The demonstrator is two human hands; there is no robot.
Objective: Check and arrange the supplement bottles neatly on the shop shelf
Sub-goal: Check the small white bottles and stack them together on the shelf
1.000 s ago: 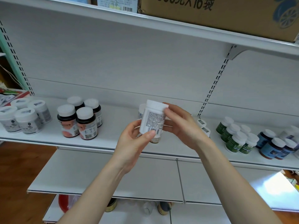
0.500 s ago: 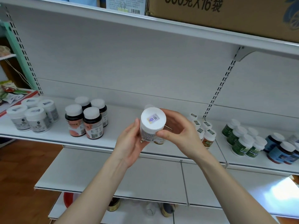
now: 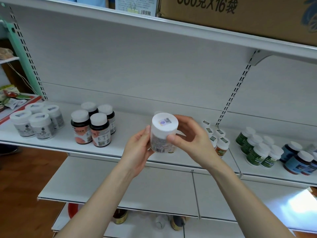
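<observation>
Your left hand (image 3: 137, 148) and right hand (image 3: 190, 136) both grip the white bottle (image 3: 163, 134), cap tilted toward you, near the shelf (image 3: 130, 148)

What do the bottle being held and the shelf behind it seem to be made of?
Held bottle: probably plastic, with an opaque matte white body and cap and a printed label carrying a barcode. Shelf: likely painted sheet metal, smooth pale grey, given its thin folded front edge.
</observation>
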